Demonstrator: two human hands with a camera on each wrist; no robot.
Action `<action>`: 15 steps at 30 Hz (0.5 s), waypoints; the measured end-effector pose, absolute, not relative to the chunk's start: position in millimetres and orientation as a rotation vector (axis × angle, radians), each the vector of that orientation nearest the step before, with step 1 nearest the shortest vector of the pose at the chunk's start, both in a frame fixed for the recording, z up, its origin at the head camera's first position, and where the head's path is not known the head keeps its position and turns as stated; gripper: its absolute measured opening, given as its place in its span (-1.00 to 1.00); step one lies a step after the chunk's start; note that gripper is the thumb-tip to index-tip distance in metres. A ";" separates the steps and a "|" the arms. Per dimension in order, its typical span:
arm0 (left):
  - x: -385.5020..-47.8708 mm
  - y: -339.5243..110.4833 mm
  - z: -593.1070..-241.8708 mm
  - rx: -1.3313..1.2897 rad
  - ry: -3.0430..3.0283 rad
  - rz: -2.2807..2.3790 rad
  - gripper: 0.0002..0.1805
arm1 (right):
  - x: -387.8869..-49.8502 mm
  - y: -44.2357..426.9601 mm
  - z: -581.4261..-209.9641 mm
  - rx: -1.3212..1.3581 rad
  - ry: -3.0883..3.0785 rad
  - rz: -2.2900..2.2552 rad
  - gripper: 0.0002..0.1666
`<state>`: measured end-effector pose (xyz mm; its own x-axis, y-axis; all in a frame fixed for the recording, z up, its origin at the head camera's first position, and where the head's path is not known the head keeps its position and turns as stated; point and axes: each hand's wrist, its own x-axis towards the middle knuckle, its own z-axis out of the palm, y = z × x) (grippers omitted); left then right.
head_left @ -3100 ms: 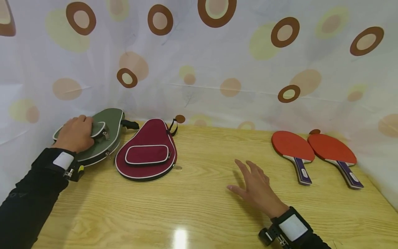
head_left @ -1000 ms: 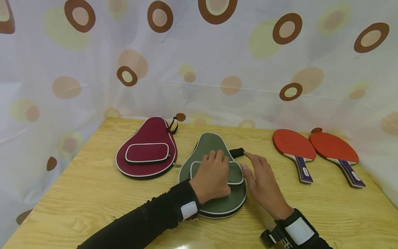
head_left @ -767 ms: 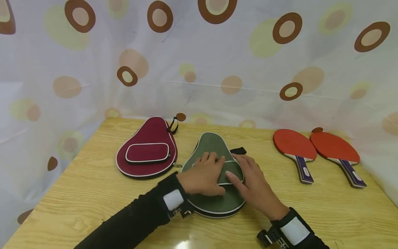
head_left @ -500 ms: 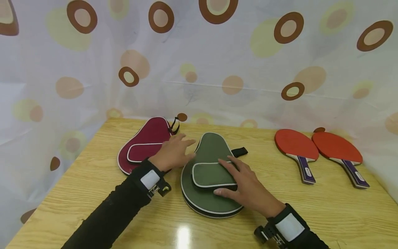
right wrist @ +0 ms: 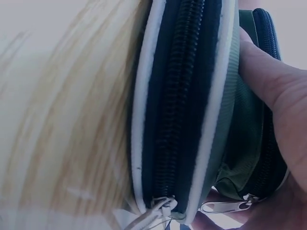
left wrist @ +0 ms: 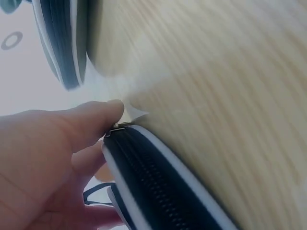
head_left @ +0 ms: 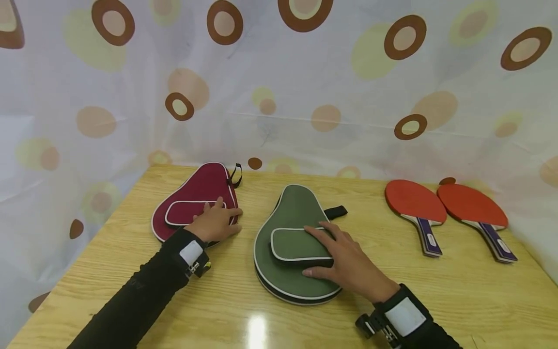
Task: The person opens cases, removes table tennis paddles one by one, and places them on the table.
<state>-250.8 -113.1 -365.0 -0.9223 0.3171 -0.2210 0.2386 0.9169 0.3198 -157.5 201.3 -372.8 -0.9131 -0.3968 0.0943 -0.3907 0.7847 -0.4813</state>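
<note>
My left hand lies over the right part of a maroon table tennis bat case, fingers spread. In the left wrist view the thumb touches the case's edge by the zipper pull. My right hand holds a green bat case at its raised pocket; the index finger is on top and the thumb on the near side. In the right wrist view, the thumb lies across the pocket and the case's zipper is closed. The hand hides the pocket's right end.
Two red table tennis bats with purple handles lie side by side at the right. All rests on a wooden table. A patterned white cloth hangs behind and at the sides.
The green case was carried by my left hand from the far left to the middle, beside my right hand. My left hand then moved to the maroon case, which has shifted slightly left.
</note>
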 end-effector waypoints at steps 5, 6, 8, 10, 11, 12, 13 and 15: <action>-252.4 -134.8 -365.9 0.429 2.821 0.418 -0.47 | -157.5 201.5 -374.1 -0.670 2.965 -0.794 0.02; -252.9 -139.0 -366.2 0.434 2.823 0.418 -0.47 | -157.5 201.6 -374.1 -0.672 2.964 -0.796 0.02; -253.7 -147.8 -366.8 0.433 2.824 0.423 -0.47 | -157.6 201.7 -374.3 -0.669 2.963 -0.795 0.02; -254.3 -156.7 -367.5 0.427 2.832 0.418 -0.47 | -157.2 201.8 -374.2 -0.677 2.962 -0.793 0.02; -254.5 -161.2 -367.8 0.424 2.837 0.417 -0.47 | -156.9 202.0 -374.0 -0.680 2.963 -0.792 0.01; -254.9 -165.8 -368.2 0.422 2.842 0.413 -0.47 | -156.4 202.1 -373.8 -0.683 2.965 -0.792 0.01; -255.5 -170.7 -368.5 0.422 2.850 0.405 -0.47 | -156.0 202.3 -373.7 -0.686 2.967 -0.791 0.01; -256.9 -180.2 -369.8 0.427 2.865 0.395 -0.47 | -155.3 202.4 -373.5 -0.691 2.972 -0.790 0.00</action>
<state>-256.9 -180.2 -369.8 -0.9341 0.3123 -0.1729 0.2538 0.9217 0.2935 -155.3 202.4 -373.5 -0.9037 -0.4110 0.1197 -0.4163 0.7782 -0.4702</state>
